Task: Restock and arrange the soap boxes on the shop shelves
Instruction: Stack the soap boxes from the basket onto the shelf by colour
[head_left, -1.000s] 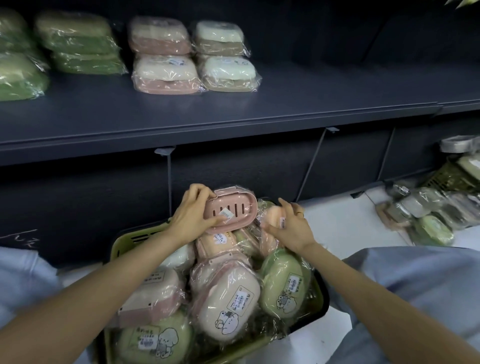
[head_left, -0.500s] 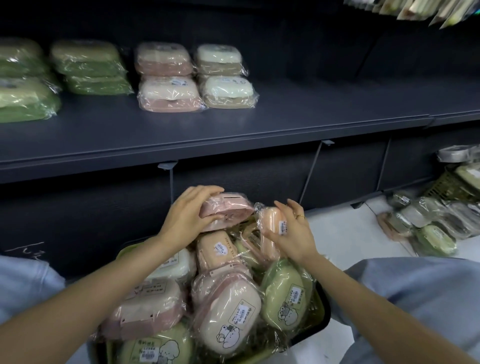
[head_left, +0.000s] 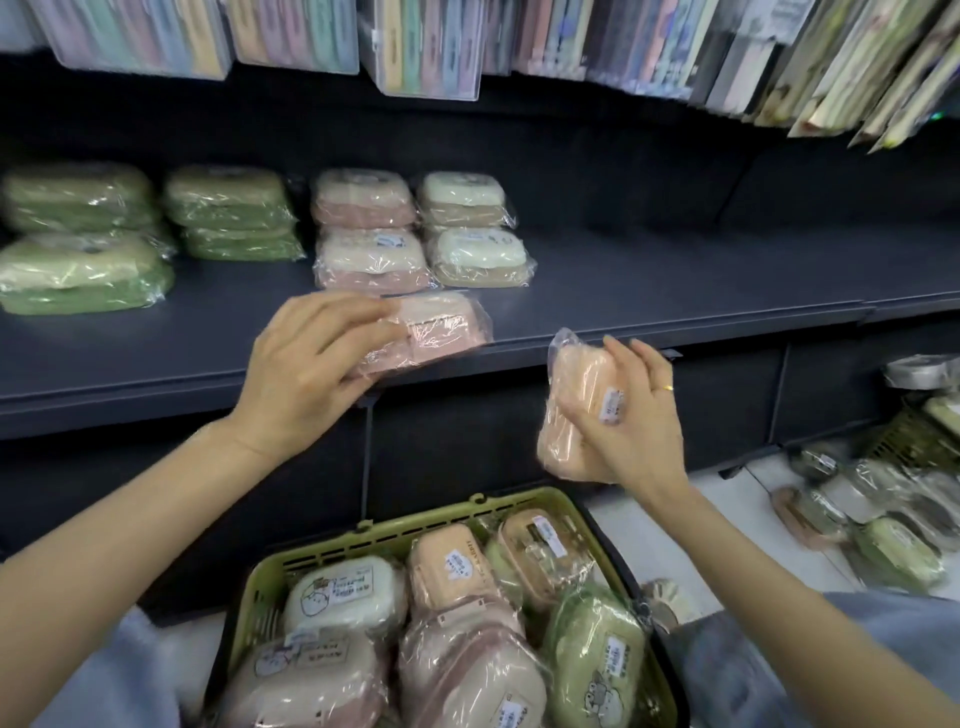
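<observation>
Both hands have lifted from the basket (head_left: 363, 535): left hand (head_left: 306, 374) fingers clamped on a pink box (head_left: 436, 327) at the shelf (head_left: 675, 291) edge, right hand (head_left: 634, 421) fingers clamped on an orange box (head_left: 576, 410) below, awaiting placement.

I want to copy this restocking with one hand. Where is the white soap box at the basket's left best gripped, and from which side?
Judging by its pose, from above: the white soap box lies flat, lid up, on top of the pile in the green basket. Span its short width, fingers on the long rounded sides. The basket wall and neighbouring boxes crowd its ends, and the loose wrap looks slippery, so pinch the body.
</observation>
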